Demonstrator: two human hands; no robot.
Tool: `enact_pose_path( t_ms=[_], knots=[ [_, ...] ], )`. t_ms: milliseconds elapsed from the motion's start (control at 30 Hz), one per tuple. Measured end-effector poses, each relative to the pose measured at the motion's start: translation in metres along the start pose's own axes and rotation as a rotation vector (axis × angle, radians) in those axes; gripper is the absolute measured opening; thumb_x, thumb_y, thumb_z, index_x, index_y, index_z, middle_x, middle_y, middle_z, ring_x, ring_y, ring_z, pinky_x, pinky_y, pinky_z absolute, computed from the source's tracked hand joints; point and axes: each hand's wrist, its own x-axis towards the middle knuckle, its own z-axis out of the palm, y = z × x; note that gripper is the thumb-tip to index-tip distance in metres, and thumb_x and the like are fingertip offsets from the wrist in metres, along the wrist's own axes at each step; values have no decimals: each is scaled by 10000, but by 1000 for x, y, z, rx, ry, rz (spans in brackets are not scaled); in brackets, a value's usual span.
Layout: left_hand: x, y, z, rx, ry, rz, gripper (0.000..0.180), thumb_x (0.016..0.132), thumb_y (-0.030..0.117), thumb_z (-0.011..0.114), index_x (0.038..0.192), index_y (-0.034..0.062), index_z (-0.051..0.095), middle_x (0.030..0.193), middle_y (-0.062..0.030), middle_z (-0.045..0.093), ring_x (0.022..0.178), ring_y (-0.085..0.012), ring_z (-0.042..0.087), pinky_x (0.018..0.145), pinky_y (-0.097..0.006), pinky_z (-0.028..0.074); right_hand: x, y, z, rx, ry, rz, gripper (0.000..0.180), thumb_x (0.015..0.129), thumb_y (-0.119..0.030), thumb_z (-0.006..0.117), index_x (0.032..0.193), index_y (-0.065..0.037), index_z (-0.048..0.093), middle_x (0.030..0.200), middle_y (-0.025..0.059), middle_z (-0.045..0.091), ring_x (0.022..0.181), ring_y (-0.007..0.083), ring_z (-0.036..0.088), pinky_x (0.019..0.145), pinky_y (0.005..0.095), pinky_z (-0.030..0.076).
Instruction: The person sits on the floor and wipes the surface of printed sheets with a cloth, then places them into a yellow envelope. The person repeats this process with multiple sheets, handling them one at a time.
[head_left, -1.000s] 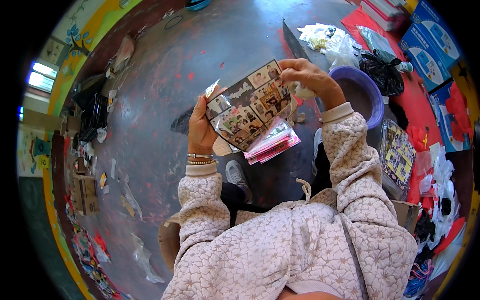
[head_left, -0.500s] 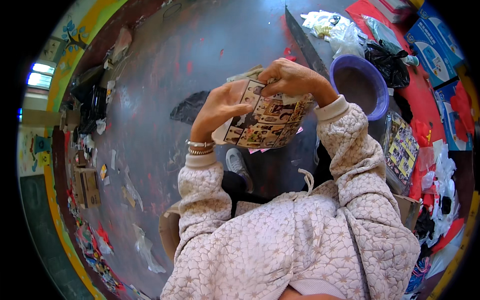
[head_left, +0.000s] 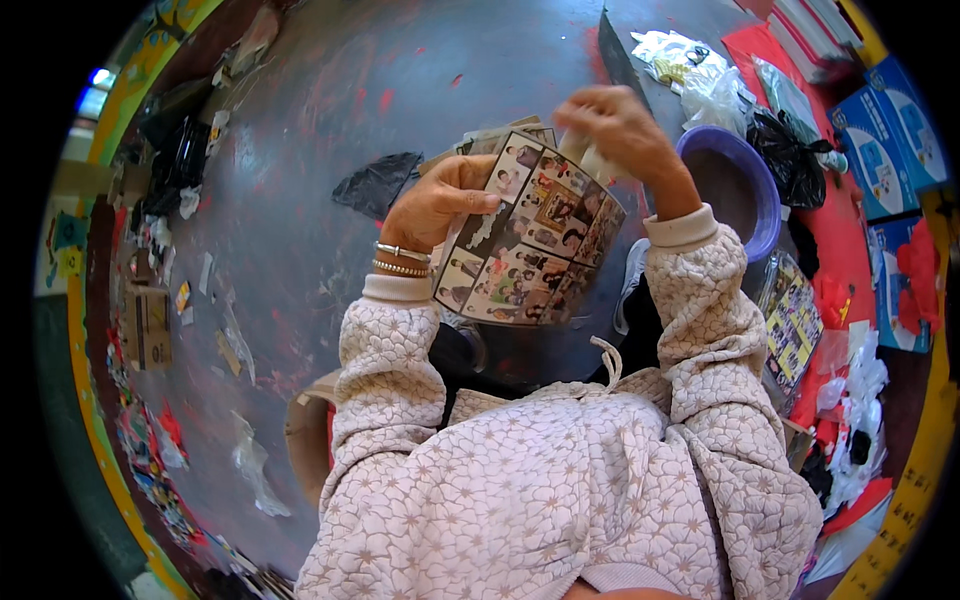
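Note:
My left hand (head_left: pixel 440 203) grips the upper left edge of a sheet of small printed pictures (head_left: pixel 535 235), its thumb across the front. The sheet is tilted and slightly bowed, with dark bands between the pictures. Just off its upper right corner, my right hand (head_left: pixel 620 130) is blurred by motion, its fingers curled together. Something pale and blurred (head_left: pixel 592 160) shows below those fingers; I cannot make out what it is. Behind the sheet, more flat pieces (head_left: pixel 490 137) stick out, partly hidden.
A purple basin (head_left: pixel 768 205) stands to the right, beside a black plastic bag (head_left: pixel 785 160) and white bags (head_left: pixel 690 70). Another printed sheet (head_left: pixel 793 325) lies near my right elbow. Black plastic (head_left: pixel 375 183) lies on the floor. Cardboard (head_left: pixel 308 440) is beside my left arm; blue boxes (head_left: pixel 885 150) stand far right.
My right hand has come away from the sheet's top edge, up and to the right. The sheet now faces up more fully, still in my left hand. The whole view has shifted slightly.

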Motion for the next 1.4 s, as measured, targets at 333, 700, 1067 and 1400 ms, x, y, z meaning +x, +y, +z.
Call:
enact_pose_path(
  t_ms=[333,700,1067,1400],
  knots=[
    [-1,-12,-8,95,95,85,538,714,-18,614,1208,-56,404,1074,-122,564,895,-158,578,818,-297,465,-22,-13,71,-567,243,-684,79,746,-152,577,759,-74,584,739,104,602,703,271,597,588,343,485],
    [-26,11,-6,-11,-43,222,666,702,71,676,1253,-90,338,1104,-152,551,946,-174,570,806,-286,470,-15,4,-8,544,-232,148,321,812,-234,600,1028,4,578,797,62,625,655,80,573,581,205,477],
    [-38,1,-35,59,36,248,636,814,346,574,1224,-99,377,1202,-215,469,1039,-226,536,846,-340,468,-35,-5,3,379,-319,195,129,793,-98,605,729,14,600,621,-35,514,547,13,424,467,176,337],
    [-49,-4,-49,-210,172,266,761,831,587,383,1157,-96,465,1078,-184,571,941,-194,591,794,-302,490,-33,2,10,523,-207,301,156,786,-111,605,700,18,581,611,22,577,454,54,506,372,186,406]
  ],
)
